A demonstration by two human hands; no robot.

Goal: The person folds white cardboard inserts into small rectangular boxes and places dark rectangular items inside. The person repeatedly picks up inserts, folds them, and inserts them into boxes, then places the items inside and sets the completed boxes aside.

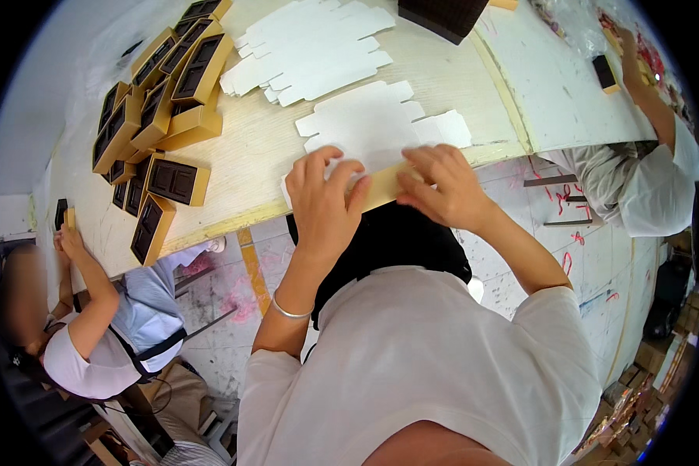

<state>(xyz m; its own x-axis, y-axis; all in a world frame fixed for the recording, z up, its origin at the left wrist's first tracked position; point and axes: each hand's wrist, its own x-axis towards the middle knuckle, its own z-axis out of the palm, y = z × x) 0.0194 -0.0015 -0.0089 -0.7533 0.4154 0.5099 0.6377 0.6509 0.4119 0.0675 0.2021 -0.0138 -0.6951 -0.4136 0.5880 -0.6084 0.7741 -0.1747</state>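
Cardboard sheet (357, 124), white with cut tabs and a gold strip (382, 186) along its near side, lies flat at the near edge of the pale table (248, 171), right in front of the person. The left hand (322, 194) is at the left end of the strip, its fingers bent and slightly apart, the thumb by the gold. The right hand (441, 186) is at the other end, palm down with curled fingers; whether either hand pinches the card or only presses on it, I cannot tell. Just beyond the sheet lies an overlapping pile of white blanks (311, 50), and past that, toward the right, stands a dark brown block (443, 15). Gold boxes (202, 70) with dark inserts are heaped on the left. Farther left, a seated co-worker (93, 334) holds a small gold piece (71, 217); another co-worker (637, 179) reaches over the table at right, near a dark-topped box (604, 74).
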